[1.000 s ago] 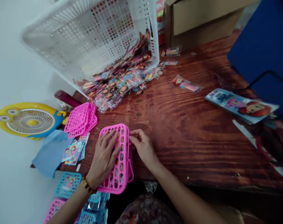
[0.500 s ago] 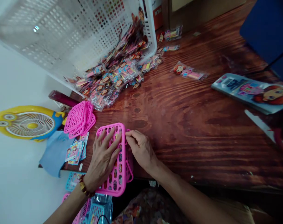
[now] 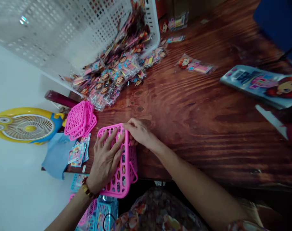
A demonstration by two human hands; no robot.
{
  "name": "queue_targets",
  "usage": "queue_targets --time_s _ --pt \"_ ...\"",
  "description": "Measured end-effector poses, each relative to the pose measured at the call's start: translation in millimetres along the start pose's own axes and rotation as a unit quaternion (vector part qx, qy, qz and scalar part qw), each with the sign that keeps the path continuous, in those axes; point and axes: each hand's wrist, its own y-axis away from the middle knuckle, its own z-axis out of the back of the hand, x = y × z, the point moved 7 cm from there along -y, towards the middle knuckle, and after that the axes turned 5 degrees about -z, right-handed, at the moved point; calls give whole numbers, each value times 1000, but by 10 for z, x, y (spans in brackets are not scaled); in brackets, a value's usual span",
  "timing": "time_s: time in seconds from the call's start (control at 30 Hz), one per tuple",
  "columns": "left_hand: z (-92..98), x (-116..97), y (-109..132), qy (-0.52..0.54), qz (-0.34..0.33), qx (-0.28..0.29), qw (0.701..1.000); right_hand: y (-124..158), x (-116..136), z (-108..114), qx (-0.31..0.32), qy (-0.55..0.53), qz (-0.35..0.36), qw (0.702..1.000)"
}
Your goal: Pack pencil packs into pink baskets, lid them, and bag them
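A pink plastic basket (image 3: 123, 189) with a slotted lid stands at the table's front edge, small colourful items showing through its holes. My left hand (image 3: 108, 160) lies flat on the lid, fingers spread, a beaded bracelet at the wrist. At the far right corner, my right hand (image 3: 137, 133) pinches the rim, thumb on top and the other fingers curled below, partly hidden. A pink handle (image 3: 134, 173) hangs down the basket's right side. Left of it lies a stack of pink slotted lids (image 3: 79, 119).
A tipped white crate (image 3: 71, 38) spills small bagged doll-figure packets (image 3: 112, 78) at the back. A minion-shaped fan (image 3: 28, 125), a blue cloth (image 3: 56, 155) and printed cards (image 3: 77, 154) are at left. A doll-printed package (image 3: 263, 84) and scissors (image 3: 272, 122) lie at right.
My right hand has shifted up to the basket's far right corner, its thumb now over the rim. My left hand stays flat on the lid. The view has tilted slightly.
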Motion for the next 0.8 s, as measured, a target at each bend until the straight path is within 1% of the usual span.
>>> queue_targets --time_s 0.07,0.13,0.2,0.27,0.33,0.37,0.43,0.5,0.53,0.67,0.8 --pt "5 9 -1 -2 6 -7 1000 -39 24 -31 12 -7 12 1000" --pt "6 33 0 -9 19 -13 1000 -54 66 -4 -25 20 39 999" --pt "7 55 3 -19 31 -21 999 31 77 49 -83 52 62 993" --pt "4 71 5 -27 39 -25 999 270 40 92 -137 61 86 985" --pt "0 76 4 -36 41 -28 998 622 -53 76 -160 60 101 980" --pt "-2 76 2 -39 41 -29 998 804 -116 39 -160 67 97 980" --pt "-4 71 -1 -43 40 -29 998 1098 -274 -95 -127 102 49 985" --pt "-3 61 -2 -44 40 -33 998 1268 -392 -231 -93 121 5 988" --pt "-2 57 -1 -43 41 -34 998 1302 -420 -286 -80 116 -3 990" --pt "2 54 10 -44 47 -36 997 1231 -451 -409 -38 32 2 999" --pt "-4 93 -17 -53 65 -36 996 1095 -438 -394 -32 -11 12 999"
